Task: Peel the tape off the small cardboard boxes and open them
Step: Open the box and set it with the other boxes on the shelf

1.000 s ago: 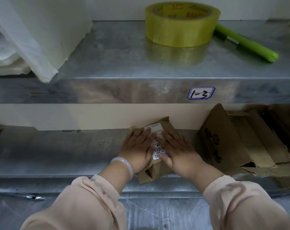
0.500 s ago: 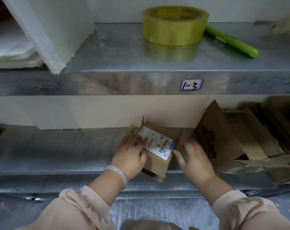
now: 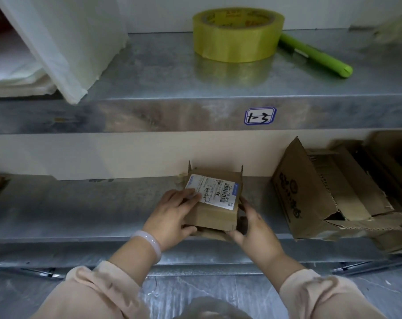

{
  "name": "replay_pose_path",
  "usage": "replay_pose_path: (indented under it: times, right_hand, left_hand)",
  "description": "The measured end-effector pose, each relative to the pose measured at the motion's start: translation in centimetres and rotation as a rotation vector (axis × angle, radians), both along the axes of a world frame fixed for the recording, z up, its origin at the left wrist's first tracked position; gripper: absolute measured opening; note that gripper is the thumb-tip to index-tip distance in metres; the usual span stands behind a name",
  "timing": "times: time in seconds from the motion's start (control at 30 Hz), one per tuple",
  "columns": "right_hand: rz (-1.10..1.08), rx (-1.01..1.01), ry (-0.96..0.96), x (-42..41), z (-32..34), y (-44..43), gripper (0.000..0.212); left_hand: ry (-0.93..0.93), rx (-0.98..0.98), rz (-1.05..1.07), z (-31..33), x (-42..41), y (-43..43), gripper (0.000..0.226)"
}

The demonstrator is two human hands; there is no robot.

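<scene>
A small brown cardboard box (image 3: 215,214) with a white shipping label (image 3: 215,191) on its top face sits on the lower metal shelf (image 3: 80,210) near its front edge. Two flap corners stick up at its far side. My left hand (image 3: 172,214) grips the box's left side, fingers lying over the label's near corner. On the right side my right hand (image 3: 253,229) holds the box from the side and underneath. The box's lower edge is partly hidden by both hands.
Several opened, torn cardboard boxes (image 3: 329,199) lie at the right of the lower shelf. On the upper shelf (image 3: 161,72) stand a roll of yellow tape (image 3: 238,35), a green pen (image 3: 315,55) and white sheets (image 3: 57,42) at left. A label reading 1-3 (image 3: 260,116) marks the shelf edge.
The box has been turned from tilted on edge to lying flat with the label facing up. Both hands shifted from its top to gripping its left and right sides.
</scene>
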State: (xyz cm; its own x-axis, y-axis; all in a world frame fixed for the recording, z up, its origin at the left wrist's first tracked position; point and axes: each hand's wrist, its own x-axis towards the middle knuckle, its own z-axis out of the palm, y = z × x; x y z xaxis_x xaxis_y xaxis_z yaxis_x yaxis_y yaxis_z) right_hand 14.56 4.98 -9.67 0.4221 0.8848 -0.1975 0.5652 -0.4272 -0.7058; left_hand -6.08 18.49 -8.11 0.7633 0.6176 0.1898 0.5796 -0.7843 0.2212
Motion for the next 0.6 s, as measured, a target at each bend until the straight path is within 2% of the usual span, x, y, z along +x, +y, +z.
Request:
replay_pose_path:
  times: [0.07,0.13,0.2,0.27,0.4,0.5,0.6]
  right_hand:
    - [-0.009,0.02,0.081,0.3,-0.3,-0.2,0.077]
    - [-0.024,0.064,0.15,0.5,-0.5,-0.7,0.06]
    - [-0.068,0.141,0.198,0.5,-0.1,-1.0,0.032]
    - [-0.12,0.181,0.241,0.4,0.8,-0.9,0.02]
    - [-0.152,0.17,0.231,0.7,2.0,-0.3,0.024]
    - [-0.115,0.171,0.175,0.4,3.4,0.2,0.039]
    - [-0.192,0.153,-0.03,-0.5,4.9,1.3,0.059]
  left_hand:
    - [0.1,0.033,0.0,0.2,-0.3,-0.1,0.1]
    - [0.143,0.055,-0.005,0.3,-0.4,-0.3,0.103]
    - [0.103,0.037,0.004,0.5,-0.1,-0.5,0.095]
    - [-0.018,-0.006,0.012,0.8,0.1,-0.4,0.076]
    - [-0.213,-0.135,0.077,2.0,0.7,-0.5,0.044]
    - [-0.347,-0.229,0.167,3.5,1.6,-0.6,0.043]
    - [-0.415,-0.278,0.201,5.2,2.9,-1.0,0.028]
